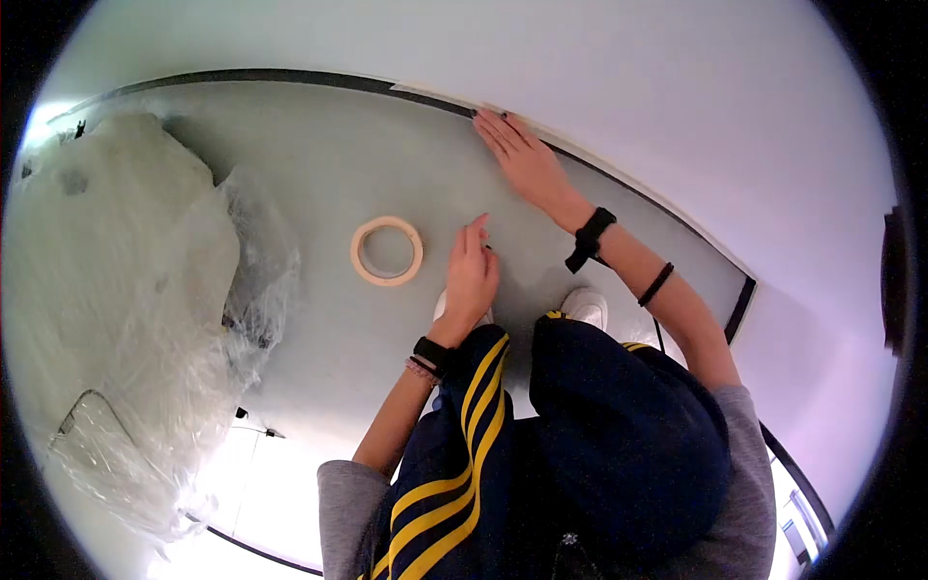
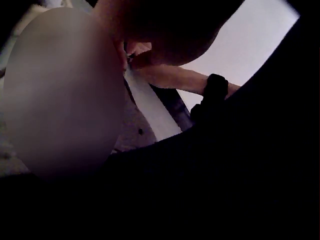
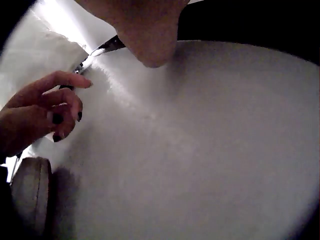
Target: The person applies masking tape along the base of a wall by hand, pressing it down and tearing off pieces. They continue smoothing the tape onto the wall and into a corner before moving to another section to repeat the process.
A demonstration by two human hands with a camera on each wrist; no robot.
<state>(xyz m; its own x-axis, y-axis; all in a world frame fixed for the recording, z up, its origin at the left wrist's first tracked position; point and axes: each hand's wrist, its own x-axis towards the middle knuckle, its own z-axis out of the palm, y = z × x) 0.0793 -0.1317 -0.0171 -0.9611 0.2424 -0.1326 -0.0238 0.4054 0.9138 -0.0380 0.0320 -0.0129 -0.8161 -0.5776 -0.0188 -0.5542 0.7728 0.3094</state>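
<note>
My right hand lies along the foot of the wall with straight fingers. Its fingertips touch the dark baseboard where a pale strip runs along its upper edge. Nearer to me, my left hand hangs over the grey floor, holding nothing. In the right wrist view that left hand has loosely bent fingers, the index finger straighter than the others. A roll of masking tape lies flat on the floor to the left of it. The left wrist view is mostly dark, with a white strip beside a dark band.
Clear plastic sheeting covers a large bulky pile on the left, its loose edge spreading over the floor. My shoes stand close behind the hands. The white wall rises beyond the baseboard, which turns a corner at the right.
</note>
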